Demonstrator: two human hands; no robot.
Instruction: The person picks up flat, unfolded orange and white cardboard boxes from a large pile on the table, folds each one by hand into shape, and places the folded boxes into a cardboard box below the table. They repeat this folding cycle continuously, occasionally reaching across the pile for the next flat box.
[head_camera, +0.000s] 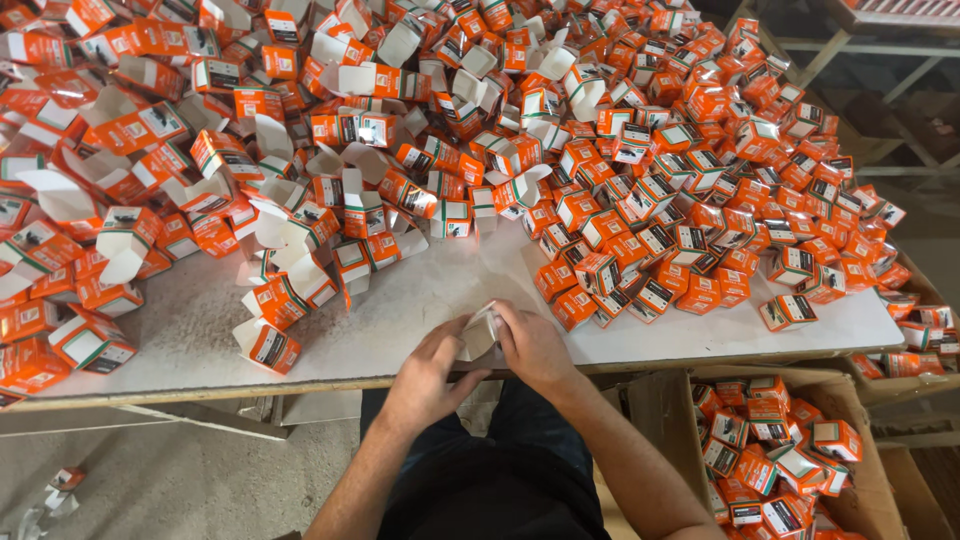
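My left hand (428, 373) and my right hand (533, 347) meet at the near edge of a white table (420, 300). Between them they hold one small cardboard box (479, 332), its pale inner side facing up, fingers of both hands curled around it. A huge heap of small orange boxes (640, 150) covers the far and right part of the table. On the left, many orange boxes with open white flaps (290, 220) lie loose. My dark trousers show below the hands.
A brown cardboard carton (860, 450) at the lower right holds several orange boxes (770, 450). More boxes sit on a ledge at the right (915, 340). Metal shelving (860, 60) stands at the top right. Grey floor (150, 480) lies at the lower left.
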